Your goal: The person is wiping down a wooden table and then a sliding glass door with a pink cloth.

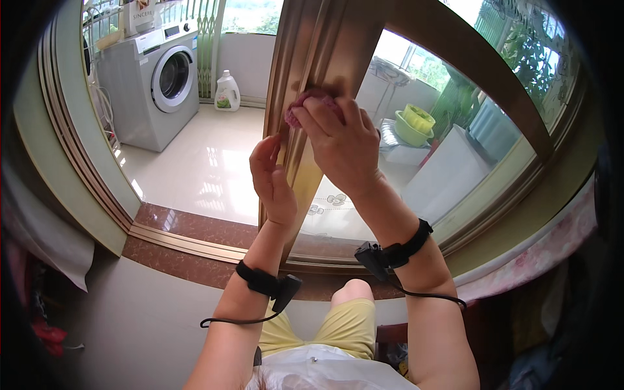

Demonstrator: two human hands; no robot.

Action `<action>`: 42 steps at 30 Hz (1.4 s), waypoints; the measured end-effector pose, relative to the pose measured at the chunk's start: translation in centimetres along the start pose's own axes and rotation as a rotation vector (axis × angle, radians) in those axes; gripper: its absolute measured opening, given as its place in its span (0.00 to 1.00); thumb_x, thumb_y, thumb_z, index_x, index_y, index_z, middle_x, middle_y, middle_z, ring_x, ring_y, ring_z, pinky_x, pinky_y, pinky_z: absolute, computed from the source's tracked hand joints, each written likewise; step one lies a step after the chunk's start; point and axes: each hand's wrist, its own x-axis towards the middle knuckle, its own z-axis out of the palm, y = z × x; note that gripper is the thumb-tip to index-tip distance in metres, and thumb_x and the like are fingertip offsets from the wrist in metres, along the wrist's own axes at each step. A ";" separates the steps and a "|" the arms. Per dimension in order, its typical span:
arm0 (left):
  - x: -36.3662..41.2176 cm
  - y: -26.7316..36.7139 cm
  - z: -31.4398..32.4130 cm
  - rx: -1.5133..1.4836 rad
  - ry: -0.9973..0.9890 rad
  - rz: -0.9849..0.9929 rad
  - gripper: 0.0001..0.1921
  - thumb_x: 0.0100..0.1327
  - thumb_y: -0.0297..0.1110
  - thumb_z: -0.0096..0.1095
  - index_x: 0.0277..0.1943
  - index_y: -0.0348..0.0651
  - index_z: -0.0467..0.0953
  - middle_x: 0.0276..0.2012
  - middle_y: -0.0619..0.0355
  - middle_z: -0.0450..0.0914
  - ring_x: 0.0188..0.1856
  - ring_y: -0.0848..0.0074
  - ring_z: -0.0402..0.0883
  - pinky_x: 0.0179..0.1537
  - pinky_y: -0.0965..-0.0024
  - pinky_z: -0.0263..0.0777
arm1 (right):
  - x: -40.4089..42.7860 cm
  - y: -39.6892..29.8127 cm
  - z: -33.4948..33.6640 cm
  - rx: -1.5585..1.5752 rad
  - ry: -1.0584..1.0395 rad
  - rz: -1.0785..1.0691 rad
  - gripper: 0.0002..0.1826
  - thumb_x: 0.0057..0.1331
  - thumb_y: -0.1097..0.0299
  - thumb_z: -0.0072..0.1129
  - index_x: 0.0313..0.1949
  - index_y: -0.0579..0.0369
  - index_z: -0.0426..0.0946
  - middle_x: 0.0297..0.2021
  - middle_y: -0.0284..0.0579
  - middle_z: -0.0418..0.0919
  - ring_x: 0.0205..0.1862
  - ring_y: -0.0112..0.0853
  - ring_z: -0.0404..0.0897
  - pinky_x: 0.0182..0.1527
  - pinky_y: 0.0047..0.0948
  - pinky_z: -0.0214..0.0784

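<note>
In my right hand (341,141) is a bunched pink cloth (317,105), pressed against the upright stile of a bronze-coloured metal sliding door (336,53). Part of the cloth is hidden under the fingers. My left hand (274,180) is lower, beside the door's left edge, with its fingers bent and the thumb apart from them. Nothing shows in that hand, and whether its fingertips touch the edge is hard to tell. The door's glass pane (336,204) bears small flower patterns.
Through the doorway stand a front-loading washing machine (131,92) and a white detergent bottle (227,91). Behind the glass are green and yellow basins (412,127). A metal floor track (190,242) crosses the threshold. Black straps with cables (258,280) circle both forearms.
</note>
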 end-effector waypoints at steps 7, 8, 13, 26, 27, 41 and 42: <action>2.1 1.6 -2.7 0.105 0.132 -0.152 0.20 0.60 0.23 0.34 0.54 0.31 0.66 0.49 0.41 0.76 0.53 0.59 0.77 0.60 0.58 0.70 | 4.8 0.6 -0.8 0.178 -0.055 0.271 0.17 0.62 0.64 0.55 0.50 0.51 0.76 0.54 0.38 0.74 0.57 0.38 0.69 0.60 0.36 0.59; 2.1 1.3 -2.5 0.072 0.113 -0.158 0.20 0.60 0.23 0.34 0.54 0.30 0.66 0.49 0.41 0.77 0.52 0.59 0.78 0.60 0.58 0.70 | 2.7 0.7 0.5 0.055 0.098 0.196 0.17 0.55 0.65 0.58 0.46 0.46 0.79 0.49 0.31 0.75 0.48 0.34 0.71 0.49 0.32 0.66; 2.4 1.9 -3.7 0.066 0.044 -0.194 0.20 0.60 0.22 0.34 0.54 0.30 0.67 0.48 0.41 0.78 0.50 0.59 0.80 0.58 0.58 0.71 | -6.3 -4.1 1.7 0.125 0.022 0.129 0.18 0.48 0.67 0.60 0.42 0.41 0.81 0.47 0.25 0.75 0.37 0.31 0.73 0.37 0.27 0.73; 5.7 2.6 -3.0 0.477 -0.307 -0.150 0.10 0.65 0.31 0.61 0.45 0.33 0.77 0.37 0.57 0.82 0.38 0.80 0.80 0.39 0.76 0.75 | -14.1 -10.2 2.3 0.344 -0.133 0.258 0.18 0.50 0.69 0.60 0.44 0.46 0.81 0.44 0.26 0.74 0.36 0.31 0.72 0.37 0.28 0.72; 5.8 2.4 -2.9 0.516 -0.287 -0.114 0.08 0.62 0.30 0.64 0.41 0.35 0.79 0.34 0.58 0.82 0.35 0.80 0.81 0.34 0.76 0.76 | -13.4 -9.5 2.4 0.325 -0.049 0.283 0.18 0.50 0.68 0.60 0.43 0.46 0.81 0.44 0.26 0.74 0.35 0.31 0.72 0.36 0.28 0.72; 5.7 2.8 -2.5 0.661 -0.294 -0.206 0.10 0.64 0.31 0.64 0.43 0.34 0.79 0.31 0.61 0.82 0.31 0.84 0.78 0.35 0.80 0.73 | -16.6 -12.0 2.0 0.362 -0.121 0.324 0.14 0.50 0.68 0.60 0.39 0.47 0.82 0.42 0.28 0.74 0.41 0.30 0.73 0.40 0.27 0.72; 5.8 2.9 -2.4 0.618 -0.287 -0.202 0.10 0.64 0.31 0.64 0.43 0.34 0.80 0.31 0.61 0.82 0.31 0.85 0.78 0.35 0.80 0.73 | -13.9 -10.0 1.1 0.342 -0.016 0.324 0.15 0.50 0.68 0.61 0.40 0.46 0.82 0.43 0.27 0.75 0.41 0.30 0.73 0.40 0.27 0.72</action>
